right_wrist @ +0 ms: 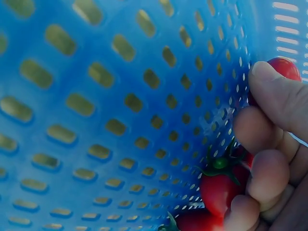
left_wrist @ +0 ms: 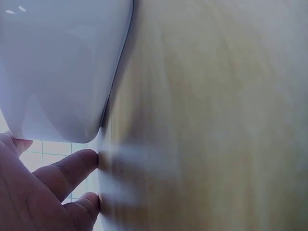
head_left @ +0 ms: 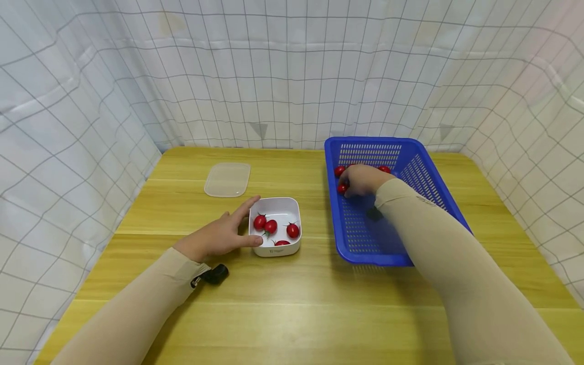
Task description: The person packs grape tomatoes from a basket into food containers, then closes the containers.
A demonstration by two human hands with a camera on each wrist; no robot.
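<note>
A white square box (head_left: 278, 252) stands on the wooden table with several cherry tomatoes (head_left: 270, 226) inside, green stems on some. My left hand (head_left: 223, 233) rests at its left side, thumb and index finger spread along the rim. In the left wrist view, the other fingers (left_wrist: 72, 168) are extended beside the box's corner, tips at the tabletop. Inside a blue plastic basket (head_left: 336, 218), my right hand (head_left: 365, 180) reaches down with curled fingers and pinches a cherry tomato (head_left: 342, 188) between thumb and index finger. Another tomato (right_wrist: 221, 190) lies against its lower fingers.
A translucent square lid (head_left: 228, 179) lies on the table behind the box, to the left. More tomatoes (head_left: 384, 169) sit at the basket's far end. The basket's raised walls surround the right hand. A white gridded curtain (head_left: 292, 76) encloses the table's back and sides.
</note>
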